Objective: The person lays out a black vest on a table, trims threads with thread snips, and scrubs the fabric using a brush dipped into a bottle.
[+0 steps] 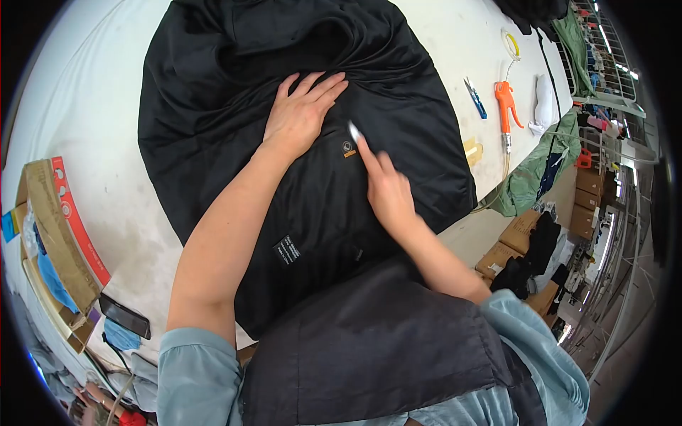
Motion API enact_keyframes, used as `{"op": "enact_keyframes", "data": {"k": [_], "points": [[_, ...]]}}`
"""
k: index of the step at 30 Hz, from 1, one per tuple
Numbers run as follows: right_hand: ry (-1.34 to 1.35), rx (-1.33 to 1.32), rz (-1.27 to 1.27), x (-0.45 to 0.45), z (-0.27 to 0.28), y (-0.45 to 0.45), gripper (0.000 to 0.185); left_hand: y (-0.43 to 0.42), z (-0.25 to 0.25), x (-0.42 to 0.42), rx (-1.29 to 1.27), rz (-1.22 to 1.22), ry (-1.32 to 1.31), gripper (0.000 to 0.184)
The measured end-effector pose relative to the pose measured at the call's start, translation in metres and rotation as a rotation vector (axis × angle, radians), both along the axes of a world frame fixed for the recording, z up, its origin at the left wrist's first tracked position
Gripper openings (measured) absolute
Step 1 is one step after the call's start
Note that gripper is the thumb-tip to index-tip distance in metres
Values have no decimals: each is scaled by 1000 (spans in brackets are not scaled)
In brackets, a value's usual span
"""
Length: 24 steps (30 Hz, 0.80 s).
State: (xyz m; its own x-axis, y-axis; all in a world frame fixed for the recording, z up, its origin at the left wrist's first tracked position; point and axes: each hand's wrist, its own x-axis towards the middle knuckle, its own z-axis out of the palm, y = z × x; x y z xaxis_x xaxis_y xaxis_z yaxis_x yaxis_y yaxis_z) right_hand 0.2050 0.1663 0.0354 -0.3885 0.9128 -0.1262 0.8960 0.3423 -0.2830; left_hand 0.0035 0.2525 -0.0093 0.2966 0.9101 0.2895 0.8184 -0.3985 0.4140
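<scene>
A black garment point(398, 92) with a smooth, shiny surface lies spread and wrinkled before me. My left hand point(302, 110) presses flat on its upper middle, fingers extended and slightly apart. Lower and to the right, my right hand point(387, 184) is closed around a small white pointed piece point(354, 132), whose exact kind I cannot make out. Its tip reaches the cloth just above a small round mark with an orange-brown tag point(349, 151). Nearer to me, a black care label point(286, 250) with white print lies on the fabric.
On the white table point(117, 206), blue thread snips point(476, 99) and an orange air blow gun point(506, 106) with a hose lie at right, beside a white cloth bundle point(543, 103). At left are a cardboard box point(64, 234) and a phone point(124, 316).
</scene>
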Motion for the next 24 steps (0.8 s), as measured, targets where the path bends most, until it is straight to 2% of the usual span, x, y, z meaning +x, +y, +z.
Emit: {"op": "enact_keyframes", "data": {"k": [4, 7, 10, 12, 13, 15, 17, 18, 20, 24], "points": [[49, 25, 15, 1, 4, -1, 74, 0, -4, 0, 4, 4, 8, 42], [58, 164, 30, -34, -18, 68, 75, 2, -2, 1, 8, 15, 11, 44], [63, 150, 48, -23, -13, 55, 74, 0, -1, 1, 8, 16, 19, 47], [-19, 55, 33, -1, 5, 4, 73, 1, -2, 1, 15, 12, -1, 49], [25, 23, 40, 19, 1, -23, 74, 1, -2, 2, 21, 20, -4, 48], [-6, -79, 7, 24, 14, -37, 76, 0, -2, 2, 33, 41, 0, 49], [-5, 13, 40, 6, 9, 0, 73, -1, -4, 2, 29, 30, -26, 51], [45, 20, -44, -12, 4, 27, 63, 1, -4, 1, 33, 27, -38, 52], [102, 77, 1, -36, -5, 67, 64, 2, -3, 1, 47, 32, -33, 52], [-21, 85, 116, -7, 6, 16, 71, 1, -5, 1, 49, 23, -10, 53]]}}
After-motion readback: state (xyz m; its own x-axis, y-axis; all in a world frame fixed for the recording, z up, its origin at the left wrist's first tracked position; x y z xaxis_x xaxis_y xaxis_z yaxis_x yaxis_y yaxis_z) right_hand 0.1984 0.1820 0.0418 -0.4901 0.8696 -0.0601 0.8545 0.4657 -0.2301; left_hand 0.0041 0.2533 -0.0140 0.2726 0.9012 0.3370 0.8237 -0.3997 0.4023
